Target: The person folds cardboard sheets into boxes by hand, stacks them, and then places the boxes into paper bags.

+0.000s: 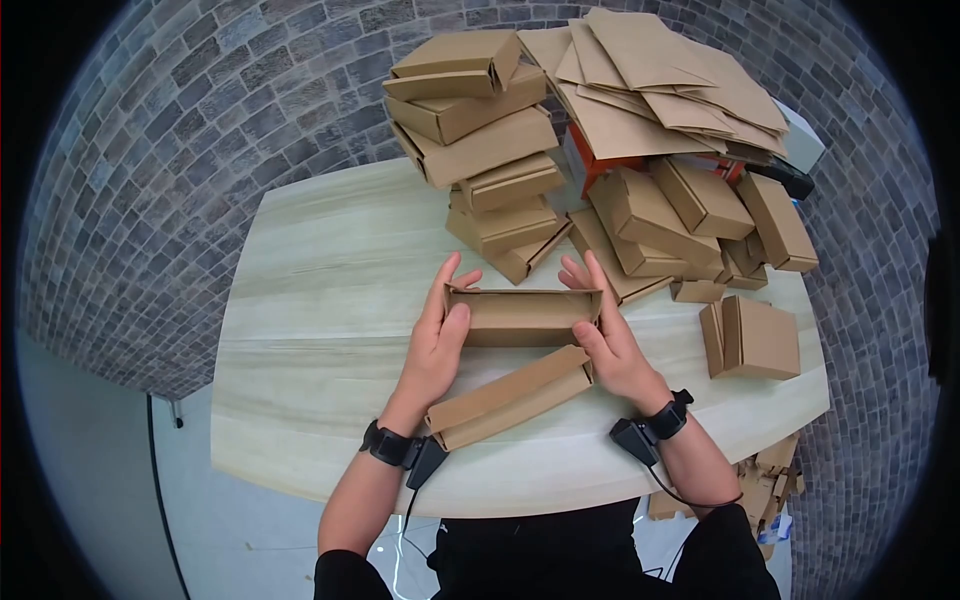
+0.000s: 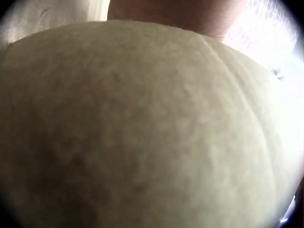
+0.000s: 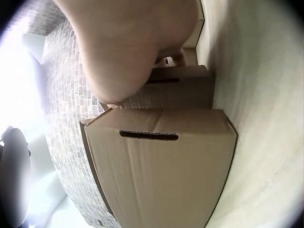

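Observation:
In the head view an uncovered long cardboard box (image 1: 530,312) stands mid-table between both hands. My left hand (image 1: 437,345) grips its left end, thumb over the edge and fingers along the outside. My right hand (image 1: 618,355) holds the right end in the same way. A narrow folded cardboard piece (image 1: 510,398) lies slanted in front of the box, its right end beside the right thumb. In the right wrist view a slotted cardboard panel (image 3: 156,166) stands close below the right hand (image 3: 128,52). A blurred tan surface (image 2: 142,123) fills most of the left wrist view.
Behind the hands leans a tall stack of closed cardboard boxes (image 1: 480,130). More boxes (image 1: 660,215) are piled at the right, with a separate box (image 1: 762,338) near the table's right edge. Flat cardboard sheets (image 1: 650,80) lie heaped at the back. Cardboard scraps (image 1: 765,490) are on the floor.

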Demonstrator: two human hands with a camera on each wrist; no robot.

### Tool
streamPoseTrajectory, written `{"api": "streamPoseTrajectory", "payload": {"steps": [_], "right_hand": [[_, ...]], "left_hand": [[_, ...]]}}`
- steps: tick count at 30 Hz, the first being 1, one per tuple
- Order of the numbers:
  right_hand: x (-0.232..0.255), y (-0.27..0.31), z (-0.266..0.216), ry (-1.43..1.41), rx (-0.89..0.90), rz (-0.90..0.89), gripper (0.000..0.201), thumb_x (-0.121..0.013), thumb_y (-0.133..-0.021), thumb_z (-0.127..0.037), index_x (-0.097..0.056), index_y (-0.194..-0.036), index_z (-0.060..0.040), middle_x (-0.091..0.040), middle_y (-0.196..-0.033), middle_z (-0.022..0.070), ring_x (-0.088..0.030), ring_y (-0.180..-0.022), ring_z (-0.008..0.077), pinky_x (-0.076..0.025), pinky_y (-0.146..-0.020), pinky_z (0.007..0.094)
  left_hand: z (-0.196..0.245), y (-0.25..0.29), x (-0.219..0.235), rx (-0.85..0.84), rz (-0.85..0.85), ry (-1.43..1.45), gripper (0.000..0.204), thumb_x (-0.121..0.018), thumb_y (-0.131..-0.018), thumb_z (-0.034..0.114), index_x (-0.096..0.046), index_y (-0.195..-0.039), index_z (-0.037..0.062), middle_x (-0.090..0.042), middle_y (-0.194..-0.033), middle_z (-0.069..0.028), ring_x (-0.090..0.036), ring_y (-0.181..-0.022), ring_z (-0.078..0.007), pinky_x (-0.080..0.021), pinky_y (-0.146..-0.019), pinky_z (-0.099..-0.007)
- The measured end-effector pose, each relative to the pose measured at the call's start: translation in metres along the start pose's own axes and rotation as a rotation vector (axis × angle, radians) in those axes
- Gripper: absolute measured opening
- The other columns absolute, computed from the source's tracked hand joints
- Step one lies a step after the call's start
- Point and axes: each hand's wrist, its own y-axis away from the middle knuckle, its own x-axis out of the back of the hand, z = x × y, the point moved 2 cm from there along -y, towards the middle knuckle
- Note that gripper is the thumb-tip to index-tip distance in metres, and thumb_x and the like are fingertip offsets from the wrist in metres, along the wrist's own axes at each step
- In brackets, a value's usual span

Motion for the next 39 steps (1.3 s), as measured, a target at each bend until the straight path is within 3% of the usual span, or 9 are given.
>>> {"api": "streamPoseTrajectory", "payload": {"steps": [6, 13, 18, 24, 28, 31, 33, 37, 39], "right_hand": [[-0.001, 0.001, 0.004, -0.271, -0.054, 0.041, 0.065, -0.049, -0.103, -0.026, -0.018, -0.155, -0.0035, -0.034, -0.155, 0.014, -0.037, -0.14, 0.0269, -0.027, -0.115, 0.0391], [0.001, 0.0, 0.012, -0.396, -0.068, 0.067, 0.057, -0.052, -0.102, -0.03, -0.033, -0.15, -0.0038, -0.038, -0.153, 0.0118, -0.039, -0.139, 0.0245, -0.029, -0.114, 0.0377], [0.013, 0.0, 0.023, -0.425, -0.062, 0.014, 0.044, -0.06, -0.099, -0.027, -0.053, -0.136, -0.0054, -0.043, -0.15, 0.0146, -0.044, -0.135, 0.0241, -0.033, -0.111, 0.0376], [0.015, 0.001, 0.028, -0.413, -0.059, -0.028, 0.029, -0.068, -0.093, -0.012, -0.062, -0.121, -0.0073, -0.043, -0.149, 0.02, -0.047, -0.132, 0.0234, -0.038, -0.107, 0.0379], [0.008, 0.001, 0.027, -0.49, -0.093, -0.017, 0.028, -0.067, -0.092, -0.007, -0.061, -0.119, -0.0065, -0.043, -0.148, 0.0198, -0.047, -0.131, 0.0231, -0.038, -0.107, 0.038], [0.011, 0.004, 0.021, -0.493, -0.129, -0.023, 0.028, -0.065, -0.092, -0.004, -0.061, -0.12, -0.0061, -0.042, -0.149, 0.0188, -0.047, -0.131, 0.023, -0.038, -0.107, 0.0374], [0.015, 0.001, 0.018, -0.481, -0.145, -0.031, 0.029, -0.064, -0.092, -0.003, -0.06, -0.121, -0.006, -0.042, -0.149, 0.0179, -0.046, -0.132, 0.0229, -0.038, -0.108, 0.0371], [0.022, 0.005, 0.011, -0.341, -0.105, -0.039, 0.033, -0.062, -0.091, -0.003, -0.061, -0.124, -0.005, -0.041, -0.15, 0.0152, -0.045, -0.134, 0.0243, -0.036, -0.111, 0.0371], [0.027, 0.003, 0.002, -0.235, -0.041, -0.071, 0.036, -0.063, -0.091, -0.015, -0.061, -0.126, -0.0058, -0.041, -0.15, 0.0169, -0.042, -0.137, 0.0271, -0.031, -0.114, 0.0392]], "left_hand": [[-0.016, -0.002, 0.01, -0.114, -0.095, -0.018, 0.072, -0.045, -0.102, 0.05, -0.023, -0.155, 0.0072, -0.044, -0.148, -0.0153, -0.044, -0.132, -0.0222, -0.032, -0.111, -0.0352], [-0.014, -0.001, 0.009, -0.073, -0.083, 0.061, 0.07, -0.048, -0.102, 0.046, -0.023, -0.155, 0.0069, -0.043, -0.149, -0.016, -0.043, -0.134, -0.0224, -0.032, -0.112, -0.035], [-0.031, -0.002, 0.02, -0.126, -0.118, 0.094, 0.044, -0.056, -0.101, 0.028, -0.05, -0.139, 0.006, -0.046, -0.148, -0.0161, -0.045, -0.134, -0.0248, -0.033, -0.112, -0.0372], [-0.028, 0.0, 0.022, -0.11, -0.15, 0.211, 0.037, -0.063, -0.092, 0.0, -0.059, -0.128, 0.0077, -0.045, -0.147, -0.015, -0.048, -0.131, -0.0234, -0.04, -0.107, -0.0373], [-0.025, 0.0, 0.016, -0.129, -0.148, 0.255, 0.042, -0.062, -0.089, -0.008, -0.058, -0.127, 0.0072, -0.045, -0.147, -0.0152, -0.049, -0.129, -0.0225, -0.043, -0.105, -0.0363], [-0.011, 0.005, 0.021, -0.106, -0.109, 0.163, 0.042, -0.059, -0.09, -0.007, -0.057, -0.128, 0.0078, -0.046, -0.146, -0.0145, -0.05, -0.128, -0.0227, -0.044, -0.103, -0.0362], [0.011, 0.014, 0.041, -0.163, 0.127, -0.333, 0.044, -0.058, -0.09, -0.004, -0.053, -0.132, 0.0064, -0.047, -0.145, -0.0145, -0.052, -0.126, -0.0252, -0.044, -0.103, -0.0375], [0.057, 0.059, 0.037, -0.111, 0.096, -0.068, 0.047, -0.064, -0.087, 0.003, -0.053, -0.133, 0.0041, -0.048, -0.144, -0.0171, -0.053, -0.126, -0.0305, -0.044, -0.103, -0.0398], [0.07, 0.081, 0.025, -0.235, -0.083, -0.409, 0.055, -0.072, -0.081, 0.01, -0.053, -0.133, 0.0025, -0.047, -0.143, -0.0202, -0.052, -0.126, -0.0355, -0.043, -0.104, -0.0417]]}}
